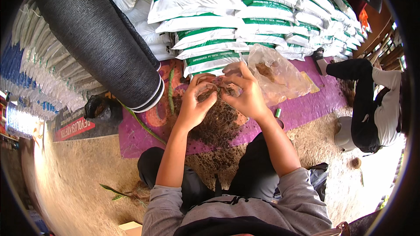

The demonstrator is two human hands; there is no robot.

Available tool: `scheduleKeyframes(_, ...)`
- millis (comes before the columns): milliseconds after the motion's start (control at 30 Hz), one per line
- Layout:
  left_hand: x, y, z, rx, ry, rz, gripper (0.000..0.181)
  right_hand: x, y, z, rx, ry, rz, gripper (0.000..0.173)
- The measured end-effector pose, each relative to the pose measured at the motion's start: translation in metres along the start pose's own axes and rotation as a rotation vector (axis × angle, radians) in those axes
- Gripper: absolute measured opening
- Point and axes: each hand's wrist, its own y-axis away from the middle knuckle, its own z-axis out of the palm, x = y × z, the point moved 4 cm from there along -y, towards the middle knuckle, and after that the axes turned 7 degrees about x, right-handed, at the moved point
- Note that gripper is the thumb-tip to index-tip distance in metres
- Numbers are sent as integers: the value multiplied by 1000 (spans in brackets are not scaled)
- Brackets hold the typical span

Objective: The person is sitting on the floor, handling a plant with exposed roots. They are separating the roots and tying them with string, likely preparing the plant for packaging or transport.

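Note:
In front of me my left hand [198, 103] and my right hand [244, 93] meet fingertip to fingertip, with fingers curled. Both pinch at a small tangle of dark roots [219, 88], partly hidden by the fingers. Below them spreads a heap of fibrous roots and dark soil [215, 127] on a purple printed sheet [141, 144]. A long green leaf [171, 90] stands out to the left of my left hand. Beyond my right hand lies a crumpled clear plastic bag [283, 78] with brown matter inside.
Stacked white and green sacks [210, 23] rise ahead. A black mesh roll [105, 42] leans at left, near a black plastic bag [105, 109] of soil. A small green cylinder [278, 113] lies on the sheet. Another person [364, 105] sits at right. A plant with roots [131, 195] lies behind left.

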Motion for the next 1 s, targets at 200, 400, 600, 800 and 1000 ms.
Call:
scheduleKeyframes(200,-1,0,0,15,30,-29,20,1,-1,-1,116,204,-86,21)
scheduleKeyframes(400,-3,1,-15,20,204,-45,25,29,-11,-29,391,127,79,11)
scheduleKeyframes(600,-3,-2,-22,-14,209,-56,23,4,-11,-21,224,83,-36,17)
scheduleKeyframes(800,-1,-1,-19,-39,184,-77,20,-9,-3,-6,55,74,-78,24)
scheduleKeyframes(1000,0,1,-17,-48,228,-133,16,-14,-1,-1,-1,77,-90,25)
